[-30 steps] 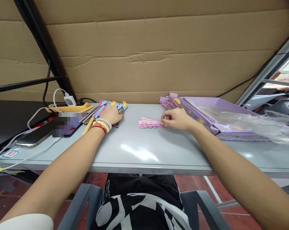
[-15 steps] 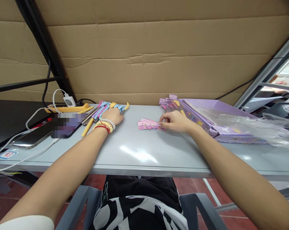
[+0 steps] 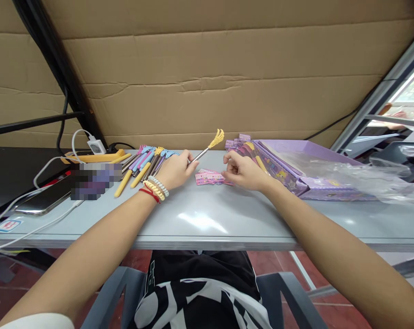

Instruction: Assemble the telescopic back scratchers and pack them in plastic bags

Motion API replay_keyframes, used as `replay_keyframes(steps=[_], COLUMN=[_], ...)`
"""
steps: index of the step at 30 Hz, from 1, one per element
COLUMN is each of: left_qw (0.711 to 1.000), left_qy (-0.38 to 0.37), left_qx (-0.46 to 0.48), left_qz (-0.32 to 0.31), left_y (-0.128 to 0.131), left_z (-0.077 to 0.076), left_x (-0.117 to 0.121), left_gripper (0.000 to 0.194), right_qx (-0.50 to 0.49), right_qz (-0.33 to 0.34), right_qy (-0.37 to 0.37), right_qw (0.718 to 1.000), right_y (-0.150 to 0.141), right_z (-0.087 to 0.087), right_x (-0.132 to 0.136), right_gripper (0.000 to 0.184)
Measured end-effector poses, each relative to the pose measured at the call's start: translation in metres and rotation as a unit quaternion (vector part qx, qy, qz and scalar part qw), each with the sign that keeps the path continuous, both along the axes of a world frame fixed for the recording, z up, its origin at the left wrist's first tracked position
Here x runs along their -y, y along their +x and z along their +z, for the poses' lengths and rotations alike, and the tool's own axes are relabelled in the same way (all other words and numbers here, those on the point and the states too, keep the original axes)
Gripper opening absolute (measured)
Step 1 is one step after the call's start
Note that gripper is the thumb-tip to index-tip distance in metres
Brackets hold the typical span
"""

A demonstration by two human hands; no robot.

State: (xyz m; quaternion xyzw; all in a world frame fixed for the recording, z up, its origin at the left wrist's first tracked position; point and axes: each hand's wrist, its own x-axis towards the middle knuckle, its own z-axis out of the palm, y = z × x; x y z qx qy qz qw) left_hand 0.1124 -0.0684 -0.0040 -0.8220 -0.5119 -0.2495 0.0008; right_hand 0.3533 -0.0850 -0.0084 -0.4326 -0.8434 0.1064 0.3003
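Note:
My left hand (image 3: 175, 171) is closed around a back scratcher (image 3: 216, 138) with a yellow hand-shaped head, held tilted with its metal rod pointing up and right. The handle end is hidden in my palm. Near the pink printed labels (image 3: 208, 177), which lie overlapped on the table, my right hand (image 3: 243, 170) is bent with a gap between thumb and fingers; nothing shows in it. Left of my left hand lies a bunch of back scratchers (image 3: 148, 163) in yellow, blue, pink and purple. More back scratchers with labels (image 3: 243, 145) rest against the purple box.
The open purple box (image 3: 306, 148) stands at the right with clear plastic wrap (image 3: 357, 176) over it. Two phones lie at the left, one dark phone (image 3: 45, 196) nearest, among white cables (image 3: 56, 224) and a yellow power strip (image 3: 86, 156). Cardboard (image 3: 207, 68) backs the table (image 3: 255, 224).
My left hand has moved right from the bunch, bringing out a yellow-headed back scratcher. My right hand has lifted slightly off the labels, its fingers now more apart.

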Motion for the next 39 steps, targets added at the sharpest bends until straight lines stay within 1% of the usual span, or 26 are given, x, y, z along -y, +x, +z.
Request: replay_keyframes(steps=[2,4,6,7,9,11,13,16,18,20,24,27,31,35,39], left_qw=[0.999,0.996,0.989,0.986,0.981,0.98,0.982,0.987,0.986,0.982,0.976,0.971,0.971,0.973,0.976], left_qy=[-0.004,0.0,0.0,-0.007,-0.027,-0.037,-0.03,-0.029,-0.048,-0.069,-0.07,-0.069,-0.08,-0.079,-0.068], left_qx=[0.003,-0.008,-0.012,-0.006,0.02,0.043,0.043,-0.011,-0.055,-0.078,-0.079,-0.099,-0.123,-0.119,-0.097], left_qz=[-0.036,-0.094,-0.148,-0.168,-0.189,-0.191,-0.181,-0.16,-0.151,-0.155,-0.188,-0.209,-0.191,-0.181,-0.181], left_y=[0.005,0.008,0.009,0.009,0.008,0.005,0.001,-0.007,-0.01,-0.01,-0.006,-0.003,-0.005,-0.007,-0.007], left_z=[-0.003,-0.006,-0.006,-0.006,-0.003,-0.001,0.001,0.0,-0.001,-0.002,0.001,0.002,0.0,-0.002,0.0], left_x=[0.004,0.008,0.01,0.012,0.013,0.013,0.009,0.002,-0.002,-0.002,0.002,0.004,0.001,-0.001,0.001], left_gripper=[0.027,0.026,0.028,0.03,0.035,0.041,0.045,0.044,0.044,0.046,0.045,0.042,0.039,0.035,0.04], right_qx=[-0.02,-0.002,0.03,0.039,0.037,0.021,0.006,-0.008,0.004,0.024,0.041,0.043,0.043,0.033,0.029], right_qz=[0.046,0.081,0.081,0.067,0.023,-0.025,-0.063,-0.097,-0.103,-0.099,-0.088,-0.079,-0.086,-0.128,-0.135], right_qy=[-0.011,-0.023,-0.026,-0.023,-0.006,0.014,0.02,0.006,0.004,0.008,0.016,0.026,0.037,0.037,0.042], right_qw=[0.999,0.996,0.996,0.997,0.999,0.999,0.998,0.995,0.995,0.995,0.995,0.996,0.995,0.991,0.99], right_y=[-0.008,-0.014,-0.017,-0.017,-0.014,-0.008,0.0,0.009,0.012,0.012,0.008,0.007,0.008,0.009,0.009], right_z=[-0.002,-0.004,-0.004,-0.003,0.001,0.005,0.01,0.013,0.012,0.011,0.008,0.008,0.007,0.007,0.008], right_x=[0.004,0.006,0.007,0.007,0.006,0.005,0.003,0.0,-0.001,-0.002,-0.002,-0.002,-0.004,-0.006,-0.006], right_gripper=[0.044,0.056,0.053,0.048,0.036,0.026,0.02,0.018,0.019,0.019,0.02,0.02,0.021,0.023,0.025])
